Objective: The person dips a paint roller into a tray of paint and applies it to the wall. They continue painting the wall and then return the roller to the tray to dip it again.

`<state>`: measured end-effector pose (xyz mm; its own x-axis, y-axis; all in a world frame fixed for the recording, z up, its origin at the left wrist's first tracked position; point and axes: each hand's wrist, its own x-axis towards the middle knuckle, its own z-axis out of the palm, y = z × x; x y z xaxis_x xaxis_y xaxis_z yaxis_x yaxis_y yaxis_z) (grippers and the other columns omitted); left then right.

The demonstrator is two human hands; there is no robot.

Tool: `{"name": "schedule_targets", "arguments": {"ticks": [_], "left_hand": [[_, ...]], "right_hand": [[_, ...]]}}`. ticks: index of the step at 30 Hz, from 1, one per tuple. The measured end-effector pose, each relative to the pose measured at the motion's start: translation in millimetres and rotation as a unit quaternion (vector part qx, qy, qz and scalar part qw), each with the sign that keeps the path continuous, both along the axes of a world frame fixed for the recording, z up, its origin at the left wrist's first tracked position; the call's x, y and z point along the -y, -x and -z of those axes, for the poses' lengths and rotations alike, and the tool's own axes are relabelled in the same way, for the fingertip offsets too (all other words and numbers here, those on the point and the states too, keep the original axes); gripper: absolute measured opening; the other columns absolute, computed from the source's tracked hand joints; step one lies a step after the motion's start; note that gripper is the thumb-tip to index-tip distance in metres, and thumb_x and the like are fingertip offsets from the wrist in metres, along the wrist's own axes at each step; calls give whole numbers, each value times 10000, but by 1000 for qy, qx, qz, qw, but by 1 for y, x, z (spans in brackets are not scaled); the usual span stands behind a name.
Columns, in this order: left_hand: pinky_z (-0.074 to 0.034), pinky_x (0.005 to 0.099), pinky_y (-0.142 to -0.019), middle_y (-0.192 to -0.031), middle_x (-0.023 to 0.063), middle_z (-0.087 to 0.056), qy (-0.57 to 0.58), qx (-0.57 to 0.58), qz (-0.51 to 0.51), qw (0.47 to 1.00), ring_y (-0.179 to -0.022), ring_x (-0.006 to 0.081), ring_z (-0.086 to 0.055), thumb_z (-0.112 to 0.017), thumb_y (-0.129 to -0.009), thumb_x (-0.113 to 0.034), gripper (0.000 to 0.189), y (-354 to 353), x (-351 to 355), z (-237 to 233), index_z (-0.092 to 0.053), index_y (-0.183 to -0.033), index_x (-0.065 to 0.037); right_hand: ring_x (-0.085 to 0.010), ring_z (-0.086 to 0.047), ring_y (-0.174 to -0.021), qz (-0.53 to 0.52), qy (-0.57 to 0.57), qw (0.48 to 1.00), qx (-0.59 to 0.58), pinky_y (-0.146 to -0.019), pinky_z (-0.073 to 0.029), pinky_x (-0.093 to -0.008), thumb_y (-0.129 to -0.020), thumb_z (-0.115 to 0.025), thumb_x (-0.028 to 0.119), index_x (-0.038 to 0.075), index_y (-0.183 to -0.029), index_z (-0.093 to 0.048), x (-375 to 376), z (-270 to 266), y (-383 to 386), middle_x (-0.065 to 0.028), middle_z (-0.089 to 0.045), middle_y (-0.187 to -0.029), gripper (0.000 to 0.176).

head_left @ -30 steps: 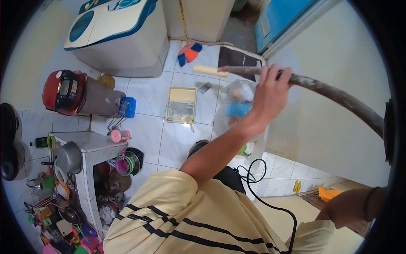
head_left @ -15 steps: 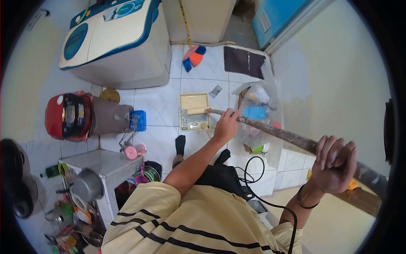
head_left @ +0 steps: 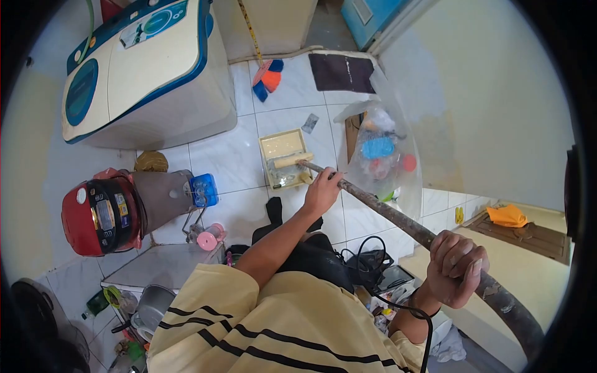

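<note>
A long, paint-spattered pole (head_left: 388,212) runs diagonally from the floor up past my right side. Its far end carries a paint roller (head_left: 287,161), which lies across the cream paint tray (head_left: 282,136) on the tiles. Wet paint shows in the lower part of the tray, along with what looks like a small brush (head_left: 305,177). My left hand (head_left: 323,191) is closed around the pole near the roller end. Farther up, my right hand (head_left: 457,266) wraps the pole in a fist, with the thumb over it.
Right of the tray sits a clear plastic bag (head_left: 398,168) of household items. A washing machine (head_left: 155,81) stands at upper left, a red rice cooker (head_left: 99,214) below it. A broom (head_left: 268,79) and dark mat (head_left: 342,73) lie farther off. A black cable (head_left: 398,304) hangs by my right arm.
The roller has tilted slightly within the tray. My right hand has come lower and left with the pole, and the pole now slants more steeply. The camera view has shifted.
</note>
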<state>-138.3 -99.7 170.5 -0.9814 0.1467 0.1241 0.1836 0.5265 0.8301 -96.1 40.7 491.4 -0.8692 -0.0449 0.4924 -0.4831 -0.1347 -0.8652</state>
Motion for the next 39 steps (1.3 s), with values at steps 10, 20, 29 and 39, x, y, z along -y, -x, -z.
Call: {"name": "schedule_targets", "arguments": {"ticks": [10,20,29,39], "left_hand": [[-500,441,-826,-1066,110,-541,-20,22,24,999,-1000,336,-597,-635,-783,-34,311,-8,25,-10,-611,-1086,-96],[-535,442,-780,-1033,86,-550,10,10,21,1000,-1003,308,-610,-648,-768,-30,286,-20,33,9,-600,-1035,-117],[-530,455,-769,-1026,98,-556,35,17,16,999,-1003,328,-606,-656,-781,-55,251,-27,40,24,-599,-1019,-111],[-524,449,-786,-1029,88,-554,42,40,25,998,-1009,320,-595,-649,-800,-59,223,-22,38,29,-615,-1014,-113]], "right_hand": [[-134,-376,-383,42,-16,999,11,-394,-357,-296,-902,-519,201,106,-632,-396,24,-7,-19,-1,-387,-475,312],[-158,-388,-404,53,-9,998,31,-402,-366,-311,-901,-582,230,85,-631,-377,37,13,-36,-22,-395,-484,369],[-161,-392,-415,65,-19,997,31,-416,-377,-317,-912,-593,215,79,-651,-374,49,34,-49,-32,-410,-495,366],[-121,-355,-412,41,-20,999,6,-433,-357,-286,-919,-474,148,106,-661,-380,44,43,-46,-2,-386,-500,278]]}}
